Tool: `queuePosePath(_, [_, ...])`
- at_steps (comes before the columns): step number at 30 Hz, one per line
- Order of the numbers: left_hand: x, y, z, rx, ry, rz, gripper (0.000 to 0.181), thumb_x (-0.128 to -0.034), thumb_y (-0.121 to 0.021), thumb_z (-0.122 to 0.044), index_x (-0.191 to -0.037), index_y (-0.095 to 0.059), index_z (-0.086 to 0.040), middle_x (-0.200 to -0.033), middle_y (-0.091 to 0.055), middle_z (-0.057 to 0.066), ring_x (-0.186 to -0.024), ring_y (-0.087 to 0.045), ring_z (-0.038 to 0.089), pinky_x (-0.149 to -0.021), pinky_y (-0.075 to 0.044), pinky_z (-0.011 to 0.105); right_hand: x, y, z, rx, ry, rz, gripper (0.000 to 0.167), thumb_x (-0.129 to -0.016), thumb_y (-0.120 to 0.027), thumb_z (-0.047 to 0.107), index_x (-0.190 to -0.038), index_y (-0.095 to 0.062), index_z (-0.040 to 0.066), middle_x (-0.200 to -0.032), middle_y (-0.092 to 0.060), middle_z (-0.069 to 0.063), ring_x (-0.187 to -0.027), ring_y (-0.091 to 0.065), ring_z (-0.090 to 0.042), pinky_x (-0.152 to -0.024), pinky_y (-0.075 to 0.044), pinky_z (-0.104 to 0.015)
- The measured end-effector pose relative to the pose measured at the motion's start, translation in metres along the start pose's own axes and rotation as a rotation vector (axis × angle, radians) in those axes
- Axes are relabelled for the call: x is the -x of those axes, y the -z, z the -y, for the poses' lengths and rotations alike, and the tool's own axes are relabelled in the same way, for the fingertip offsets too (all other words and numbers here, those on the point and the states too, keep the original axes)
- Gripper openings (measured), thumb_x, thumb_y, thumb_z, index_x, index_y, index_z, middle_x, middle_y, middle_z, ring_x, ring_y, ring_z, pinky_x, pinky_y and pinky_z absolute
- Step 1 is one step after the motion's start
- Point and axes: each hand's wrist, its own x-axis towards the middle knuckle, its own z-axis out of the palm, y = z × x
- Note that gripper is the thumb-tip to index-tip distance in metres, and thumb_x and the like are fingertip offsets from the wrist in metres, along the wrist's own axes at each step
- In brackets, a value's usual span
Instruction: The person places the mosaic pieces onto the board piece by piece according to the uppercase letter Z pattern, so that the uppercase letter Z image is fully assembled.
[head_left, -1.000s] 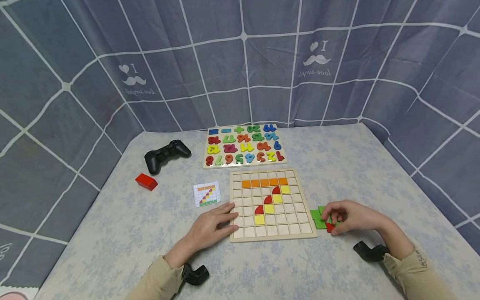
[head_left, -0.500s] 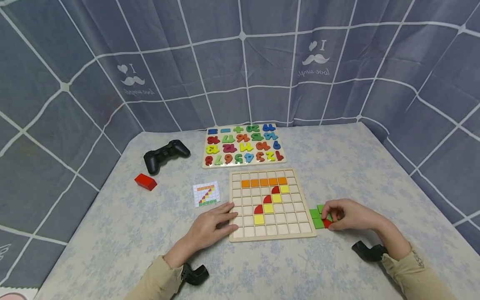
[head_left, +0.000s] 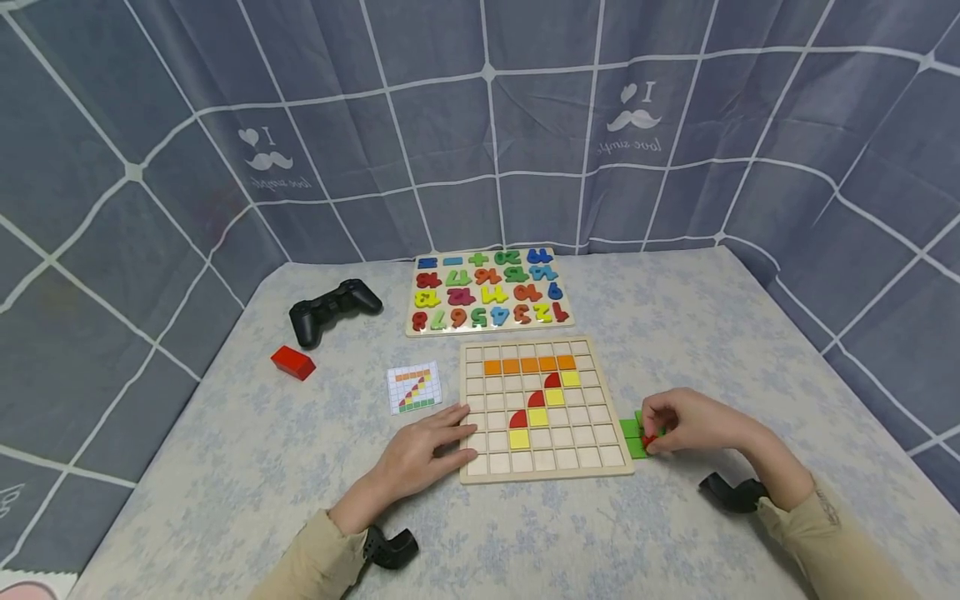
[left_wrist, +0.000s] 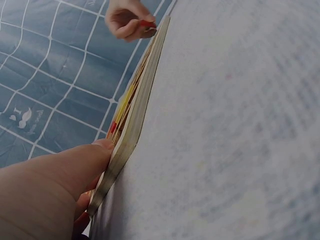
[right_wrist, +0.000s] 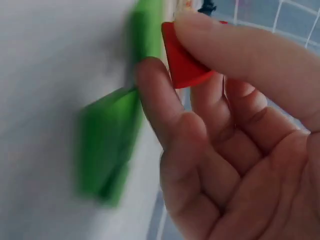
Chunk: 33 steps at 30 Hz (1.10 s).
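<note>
The red piece [right_wrist: 181,70] is off the bench [head_left: 480,542], pinched in the right hand [head_left: 693,421] at the right of the head view, just beside the green squares [head_left: 628,428]. In the right wrist view the thumb presses across its flat face; how the fingers back it is partly hidden. The left hand [head_left: 420,450], lower centre in the head view, rests with fingers extended on the left edge of the grid board [head_left: 547,478], which should steady it well.

The step in hand looks like bringing this quarter-round to a cell. Best to lift it clear of the green squares first, so none gets dragged along. Going by the printed card [head_left: 415,388], at the board's upper left, the likely cell is the bare one directly left of the lowest yellow square [head_left: 519,439]. It would help to turn the piece early so its curve faces upper left, like the red quarters [head_left: 536,400] on the diagonal. Gripping only the edges would keep the fingertips out of the recess; lowering it level and pressing lightly should seat it without nudging its neighbours.
</note>
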Motion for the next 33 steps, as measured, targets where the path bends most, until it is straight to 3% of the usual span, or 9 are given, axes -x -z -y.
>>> queuePosePath(3, [0.000, 0.000, 0.000, 0.000, -0.001, 0.000, 0.044, -0.0895, -0.063, -0.040, -0.123, -0.065, -0.012, -0.139, -0.048, 0.006, -0.131, -0.041, 0.018, -0.103, -0.040, 0.039, -0.016, 0.001, 0.013, -0.009, -0.006, 0.010, 0.013, -0.081, -0.074, 0.013, -0.079, -0.061, 0.013, -0.073, -0.066, 0.000, -0.058, -0.060, -0.015, -0.050, -0.048, -0.025])
queuePosePath(7, [0.001, 0.000, 0.001, 0.000, 0.001, -0.002, 0.043, -0.0896, -0.062, -0.040, -0.123, -0.064, -0.013, -0.139, -0.048, 0.006, -0.130, -0.041, 0.018, -0.103, -0.040, 0.038, -0.049, -0.009, 0.042, 0.074, 0.022, 0.032, 0.004, -0.084, -0.072, 0.017, -0.086, -0.069, 0.017, -0.079, -0.067, 0.005, -0.065, -0.062, -0.014, -0.057, -0.050, -0.023])
queuePosePath(12, [0.001, 0.000, 0.001, 0.003, 0.003, 0.000, 0.043, -0.0895, -0.063, -0.039, -0.123, -0.064, -0.013, -0.139, -0.048, 0.006, -0.131, -0.041, 0.018, -0.103, -0.040, 0.038, -0.091, -0.033, 0.072, 0.176, 0.149, 0.086, 0.008, -0.087, -0.068, 0.015, -0.094, -0.072, 0.018, -0.090, -0.063, 0.012, -0.072, -0.059, -0.002, -0.065, -0.051, -0.022])
queuePosePath(17, [0.000, 0.000, 0.000, -0.008, -0.005, -0.005, 0.043, -0.0895, -0.063, -0.040, -0.123, -0.065, -0.013, -0.139, -0.049, 0.006, -0.130, -0.042, 0.018, -0.102, -0.041, 0.040, -0.123, -0.058, 0.087, 0.162, 0.179, 0.089, 0.007, -0.083, -0.074, 0.015, -0.085, -0.068, 0.018, -0.078, -0.062, 0.013, -0.068, -0.058, -0.001, -0.063, -0.051, -0.020])
queuePosePath(24, [-0.001, -0.001, 0.000, -0.037, -0.016, -0.012, 0.041, -0.0896, -0.063, -0.039, -0.121, -0.066, -0.013, -0.137, -0.050, 0.007, -0.129, -0.043, 0.018, -0.099, -0.044, 0.040, -0.144, -0.070, 0.094, 0.165, 0.143, 0.135, 0.006, -0.081, -0.075, 0.013, -0.077, -0.072, 0.017, -0.069, -0.064, 0.014, -0.062, -0.059, -0.001, -0.060, -0.051, -0.020])
queuePosePath(33, [-0.001, -0.001, 0.000, -0.038, -0.012, -0.010, 0.042, -0.0895, -0.063, -0.039, -0.121, -0.066, -0.012, -0.137, -0.050, 0.007, -0.129, -0.042, 0.018, -0.100, -0.043, 0.040, -0.151, -0.068, 0.090, 0.196, 0.170, 0.156, 0.005, -0.084, -0.073, 0.013, -0.079, -0.074, 0.016, -0.073, -0.063, 0.014, -0.066, -0.057, 0.001, -0.063, -0.050, -0.018])
